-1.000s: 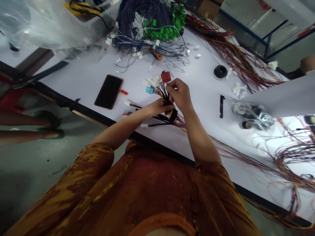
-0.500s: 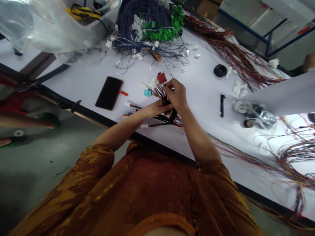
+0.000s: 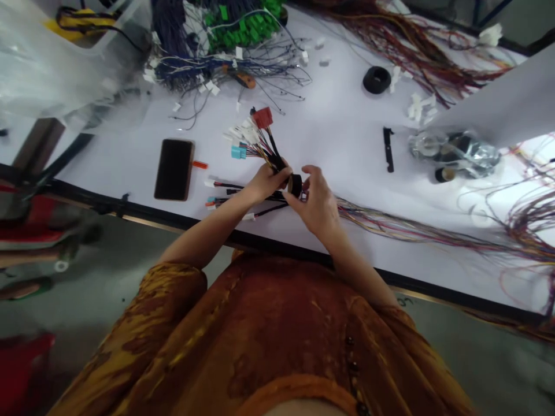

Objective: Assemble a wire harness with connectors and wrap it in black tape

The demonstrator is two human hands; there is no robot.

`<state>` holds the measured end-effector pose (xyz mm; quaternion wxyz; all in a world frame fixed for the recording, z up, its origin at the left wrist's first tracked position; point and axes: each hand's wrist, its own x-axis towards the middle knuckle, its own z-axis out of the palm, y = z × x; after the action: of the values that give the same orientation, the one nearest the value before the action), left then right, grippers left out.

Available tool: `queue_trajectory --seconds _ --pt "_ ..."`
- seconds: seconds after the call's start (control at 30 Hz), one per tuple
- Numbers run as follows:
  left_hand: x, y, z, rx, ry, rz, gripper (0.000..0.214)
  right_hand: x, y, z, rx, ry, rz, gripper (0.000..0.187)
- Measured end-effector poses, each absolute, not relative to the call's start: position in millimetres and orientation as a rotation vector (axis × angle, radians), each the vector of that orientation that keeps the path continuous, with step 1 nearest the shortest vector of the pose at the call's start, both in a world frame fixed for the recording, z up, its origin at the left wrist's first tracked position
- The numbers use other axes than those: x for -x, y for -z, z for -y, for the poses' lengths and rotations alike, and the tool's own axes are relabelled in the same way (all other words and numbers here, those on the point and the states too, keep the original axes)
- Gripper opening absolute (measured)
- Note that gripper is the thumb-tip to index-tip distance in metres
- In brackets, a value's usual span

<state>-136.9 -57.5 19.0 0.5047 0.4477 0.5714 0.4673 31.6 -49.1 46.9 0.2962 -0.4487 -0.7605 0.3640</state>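
Note:
My left hand (image 3: 265,184) is closed round a wiring harness (image 3: 274,157), its thumb pressed on the black-wrapped part. From the harness fan out a red connector (image 3: 262,118), a light blue connector (image 3: 238,152) and several white connectors (image 3: 247,133). A roll of black tape (image 3: 295,185) sits against the bundle beside my left thumb. My right hand (image 3: 318,202) curls about this roll, thumb at its lower edge and index finger raised off it. Below my left hand, more black-sleeved branches end in small connectors (image 3: 210,183). Loose wires (image 3: 390,224) trail from the bundle to the right.
A phone (image 3: 174,169) lies left, beside an orange piece (image 3: 200,164). Blue wires with green connectors (image 3: 247,26) are heaped behind. Another black tape roll (image 3: 376,80), a black tool (image 3: 388,150) and a plastic-wrapped pack (image 3: 459,153) lie right. The table edge (image 3: 182,221) runs before me.
My right hand has moved from the wires near the red connector down to the tape roll, and its fingers have spread. My left hand still grips the harness. The whole view has shifted.

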Motion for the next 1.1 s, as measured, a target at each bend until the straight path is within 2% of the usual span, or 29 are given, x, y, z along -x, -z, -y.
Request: queue_trajectory --seconds 0.13,0.2,0.27,0.47,0.6,0.73,0.83,1.1 --pt "135.9 -15.7 59.2 -1.138 -1.088 -1.453 0.021 -38.4 -36.0 44.4 1.231 -1.354 1.791 0.025" --pt "135.0 -15.1 60.7 -1.154 -1.07 -1.48 0.019 -39.1 -33.9 39.1 1.227 -1.577 1.635 0.022" --pt "134.8 -14.8 61.7 -1.149 -1.075 -1.487 0.017 -38.7 -32.8 42.4 1.215 -1.666 1.556 0.021" --pt "140.5 -19.1 59.4 -1.265 -1.02 -1.54 0.012 -29.1 -16.2 86.6 1.161 -1.226 1.779 0.03" --pt "143.8 -29.5 53.5 -1.474 -0.891 -1.604 0.011 -25.6 -1.7 94.7 1.111 -1.129 1.929 0.036" --pt "143.8 -38.4 49.0 -1.584 -0.773 -1.627 0.009 -31.5 -2.7 80.6 1.002 -0.937 2.127 0.029" --pt "143.2 -44.3 50.6 -1.622 -0.755 -1.599 0.01 -33.1 -6.7 64.9 1.061 -0.763 2.161 0.017" --pt "131.5 -50.5 67.0 -1.471 -0.802 -1.597 0.006 -12.7 10.1 30.3 1.341 -1.247 1.884 0.031"
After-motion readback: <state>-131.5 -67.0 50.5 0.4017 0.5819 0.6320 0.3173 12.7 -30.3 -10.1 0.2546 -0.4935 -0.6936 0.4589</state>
